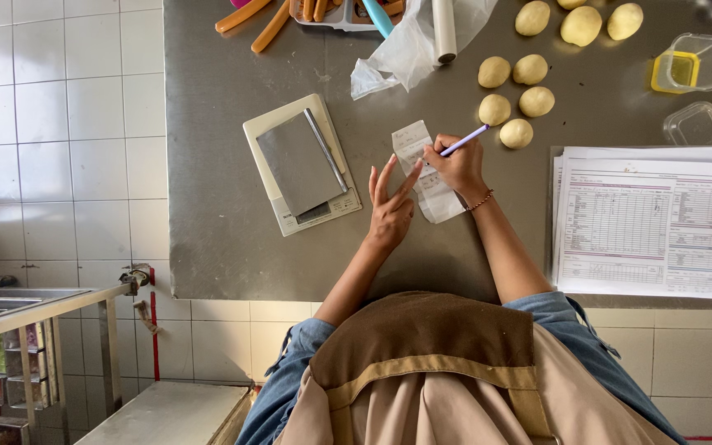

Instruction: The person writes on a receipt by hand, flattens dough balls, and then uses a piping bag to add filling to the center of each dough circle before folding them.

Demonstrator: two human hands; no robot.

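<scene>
My right hand (457,167) grips a purple pen (465,140), its tip on a narrow white paper slip (416,144) lying on the steel table (224,231). My left hand (391,206) rests beside it with fingers spread, fingertips pressing on the slip's left edge. A beaded bracelet (480,200) circles my right wrist. A cream kitchen scale (300,163) with a grey platform sits just left of my left hand.
Several dough balls (515,91) lie behind my right hand. A stack of printed sheets (651,222) sits at right. Two clear plastic containers (690,62), a plastic bag with a roll (422,41) and orange tools (257,21) line the far edge.
</scene>
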